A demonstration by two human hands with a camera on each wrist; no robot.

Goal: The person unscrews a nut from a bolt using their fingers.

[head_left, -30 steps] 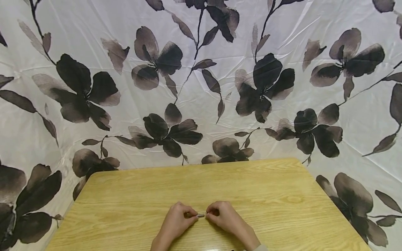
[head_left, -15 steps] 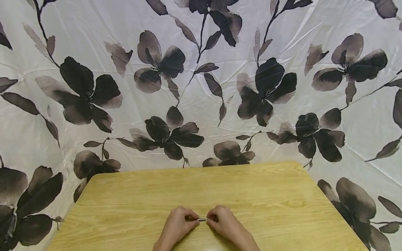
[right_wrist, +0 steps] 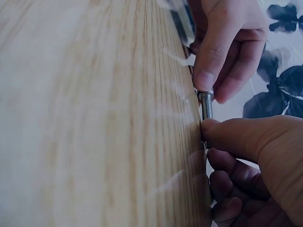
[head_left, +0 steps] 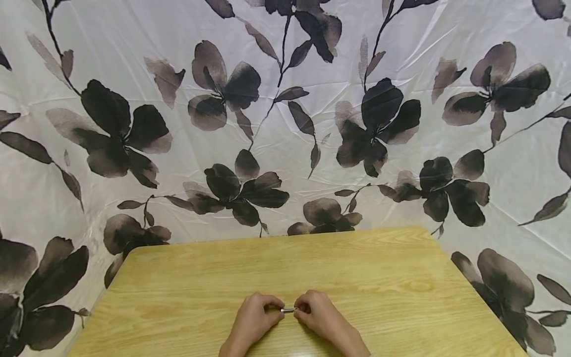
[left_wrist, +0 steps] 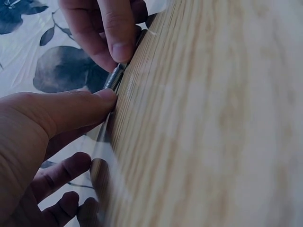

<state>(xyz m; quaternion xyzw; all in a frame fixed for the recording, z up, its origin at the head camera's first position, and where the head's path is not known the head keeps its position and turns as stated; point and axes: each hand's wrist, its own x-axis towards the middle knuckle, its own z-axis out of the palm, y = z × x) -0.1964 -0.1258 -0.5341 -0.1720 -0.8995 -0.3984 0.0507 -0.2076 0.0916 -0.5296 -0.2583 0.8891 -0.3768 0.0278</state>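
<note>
A short silvery metal bolt (head_left: 288, 310) lies level between my two hands, close over the table. My left hand (head_left: 253, 317) pinches its left end between thumb and fingers. At the other end, the thumb and fingertips of my right hand (head_left: 324, 317) pinch it. Fine threads show on the bolt (left_wrist: 112, 79) in the left wrist view. The right wrist view shows a wider, ringed part of the bolt (right_wrist: 207, 97) right by the left thumb. Both ends are hidden by the fingertips.
The light wood-grain table (head_left: 285, 267) has rounded far corners. Behind it and at both sides hangs a white cloth (head_left: 285, 198) with dark flowers.
A second ago the right fingertips showed a thin bright piece just off the bolt's right end; now they are at that end. The left hand keeps its pinch; both hands shift only slightly.
</note>
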